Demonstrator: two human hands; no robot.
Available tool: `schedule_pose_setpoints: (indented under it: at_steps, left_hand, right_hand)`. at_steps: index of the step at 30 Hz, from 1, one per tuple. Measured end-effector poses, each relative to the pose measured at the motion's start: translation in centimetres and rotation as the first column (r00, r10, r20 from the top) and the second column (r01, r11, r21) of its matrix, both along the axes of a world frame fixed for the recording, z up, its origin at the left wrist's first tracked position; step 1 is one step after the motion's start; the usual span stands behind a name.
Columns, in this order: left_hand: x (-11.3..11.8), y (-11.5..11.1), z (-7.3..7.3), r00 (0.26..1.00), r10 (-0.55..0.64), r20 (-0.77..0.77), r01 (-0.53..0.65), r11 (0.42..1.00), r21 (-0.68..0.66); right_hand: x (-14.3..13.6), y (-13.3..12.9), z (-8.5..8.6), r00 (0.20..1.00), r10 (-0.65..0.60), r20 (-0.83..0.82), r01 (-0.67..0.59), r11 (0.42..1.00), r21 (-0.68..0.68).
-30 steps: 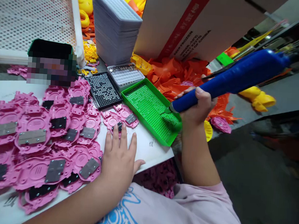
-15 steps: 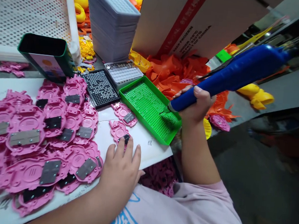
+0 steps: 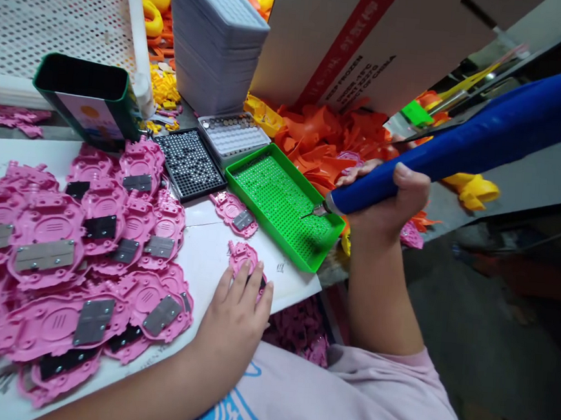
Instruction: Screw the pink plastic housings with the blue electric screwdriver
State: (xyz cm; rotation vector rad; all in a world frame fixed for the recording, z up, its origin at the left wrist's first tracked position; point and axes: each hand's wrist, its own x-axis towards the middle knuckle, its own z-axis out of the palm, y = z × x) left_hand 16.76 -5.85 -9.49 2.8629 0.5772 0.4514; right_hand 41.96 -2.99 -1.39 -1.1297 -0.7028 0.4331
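My right hand (image 3: 395,203) is closed around a blue electric screwdriver (image 3: 440,154). The driver's thin bit points down over the right part of a green tray (image 3: 281,258), whose perforated floor holds many small screws. On the white sheet, my left hand (image 3: 236,316) has its fingers over a pink plastic casing (image 3: 242,253) with a dark plate, gripping its near end; the thumb is hidden. Just beyond lies another pink casing (image 3: 234,213) with a grey plate. A large pile of pink casings (image 3: 97,257), fitted with grey or black screwed plates, spreads to the left.
Behind the green tray are a black perforated tray (image 3: 189,164), a white tray of small round pieces (image 3: 235,138) and a tall stack of white trays (image 3: 210,55). A dark green container (image 3: 87,107) stands behind the pile. Orange parts (image 3: 315,135) lie before a cardboard box (image 3: 342,40).
My left hand has moved right, bringing the pink casing with it, away from the other casing. My right hand and the screwdriver have shifted slightly right; the bit remains over the green tray.
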Motion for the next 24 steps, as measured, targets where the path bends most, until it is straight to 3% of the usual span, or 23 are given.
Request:
schedule_pose_setpoints:
  at_steps: [1,3,9,15,24]
  left_hand:
    - [0.0,0.0,-0.1,1.000,0.002,-0.002,-0.002,1.000,0.001]
    - [-0.1,0.0,-0.2,1.000,-0.003,0.008,0.003,1.000,0.015]
    - [-0.4,-0.1,-0.4,0.997,-0.050,0.058,0.046,0.996,0.072]
    - [-0.5,0.1,-0.6,0.996,-0.079,0.048,0.076,0.995,0.061]
    - [-0.3,0.1,-0.4,0.996,-0.076,0.036,0.075,0.997,0.032]
  right_hand:
    - [-0.8,-0.3,0.4,0.997,-0.058,0.041,0.056,0.997,0.043]
    - [-2.8,-0.8,1.0,0.997,-0.051,0.056,0.047,0.996,0.073]
    - [-7.5,-1.7,0.7,0.972,0.233,0.010,-0.233,0.969,0.084]
    - [-8.9,-0.8,-1.1,0.955,0.297,-0.016,-0.295,0.952,0.076]
    - [-8.9,-0.6,-1.9,0.937,0.350,-0.022,-0.345,0.931,0.121]
